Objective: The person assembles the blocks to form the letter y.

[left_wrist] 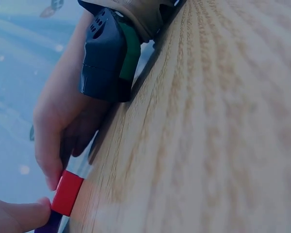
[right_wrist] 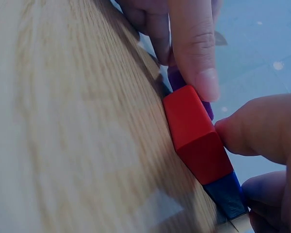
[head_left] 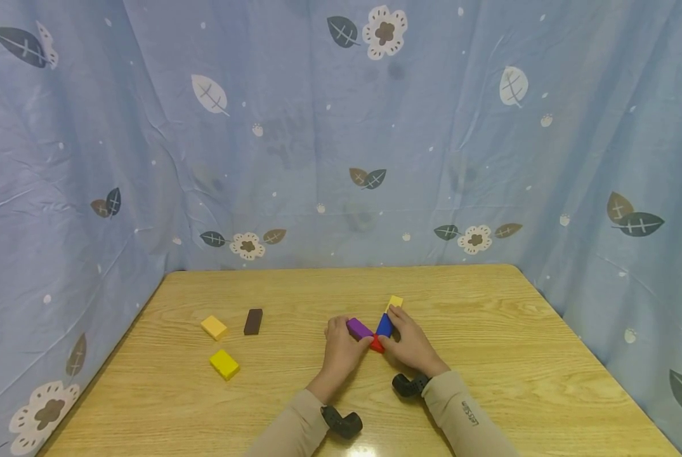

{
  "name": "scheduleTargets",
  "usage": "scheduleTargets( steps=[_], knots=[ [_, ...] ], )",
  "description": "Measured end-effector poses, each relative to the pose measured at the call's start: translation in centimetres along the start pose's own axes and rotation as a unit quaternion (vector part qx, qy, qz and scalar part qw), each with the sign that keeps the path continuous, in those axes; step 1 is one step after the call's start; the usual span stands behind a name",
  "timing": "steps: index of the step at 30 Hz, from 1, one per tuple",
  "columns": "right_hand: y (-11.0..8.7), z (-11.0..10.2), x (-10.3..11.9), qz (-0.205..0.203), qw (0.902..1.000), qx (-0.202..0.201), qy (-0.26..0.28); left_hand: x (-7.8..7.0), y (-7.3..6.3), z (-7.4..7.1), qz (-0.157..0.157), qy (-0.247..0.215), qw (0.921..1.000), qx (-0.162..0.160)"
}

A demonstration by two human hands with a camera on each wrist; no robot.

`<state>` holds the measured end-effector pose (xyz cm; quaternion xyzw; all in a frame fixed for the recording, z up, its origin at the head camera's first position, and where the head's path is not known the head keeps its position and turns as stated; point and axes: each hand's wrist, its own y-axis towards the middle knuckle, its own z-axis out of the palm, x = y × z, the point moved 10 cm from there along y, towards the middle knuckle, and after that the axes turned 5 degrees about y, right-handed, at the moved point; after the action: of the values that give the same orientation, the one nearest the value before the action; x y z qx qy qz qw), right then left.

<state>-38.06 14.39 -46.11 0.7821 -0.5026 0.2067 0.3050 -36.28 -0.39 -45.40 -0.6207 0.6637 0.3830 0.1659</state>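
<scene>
My left hand [head_left: 342, 349] holds a purple block [head_left: 360, 329], fingers at its far left end and thumb at its near side. The purple block's right end meets a red block [head_left: 377, 343]. From the red block a blue block [head_left: 384, 325] runs away to the back right, and a yellow block [head_left: 395, 303] continues that line, making a V shape. My right hand [head_left: 413, 346] grips along the blue block, thumb by the red block and index fingertip near the yellow one. In the right wrist view, the left thumb [right_wrist: 206, 80] lies against the purple and red blocks.
On the left of the wooden table [head_left: 295, 374] lie a dark brown block [head_left: 253, 322], a light orange block [head_left: 214, 327] and a bright yellow block [head_left: 224, 364]. A patterned blue curtain [head_left: 295, 158] stands behind and at both sides. Each wrist wears a black device [head_left: 343, 422].
</scene>
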Motion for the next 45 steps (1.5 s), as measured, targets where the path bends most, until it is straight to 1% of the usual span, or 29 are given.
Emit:
scheduleTargets(
  steps=[8,13,24,31,45],
  knots=[
    [0.07,0.17,-0.07,0.001,1.0,0.002,-0.007,0.03,-0.09,-0.2,0.001,-0.014,0.9999,0.006],
    [0.05,0.17,0.03,-0.003,1.0,0.0,-0.005,0.3,-0.04,-0.25,0.002,-0.023,0.9996,0.015],
    [0.06,0.17,0.03,-0.005,1.0,-0.001,0.007,0.37,0.1,-0.49,0.02,-0.004,0.9998,0.006],
    [0.0,0.21,0.03,-0.002,1.0,0.003,0.008,0.53,-0.01,-0.61,0.009,-0.006,0.9999,0.002],
    [0.0,0.13,0.0,0.001,1.0,0.0,0.008,0.12,-0.08,-0.52,0.012,0.007,0.9999,-0.002]
  ],
)
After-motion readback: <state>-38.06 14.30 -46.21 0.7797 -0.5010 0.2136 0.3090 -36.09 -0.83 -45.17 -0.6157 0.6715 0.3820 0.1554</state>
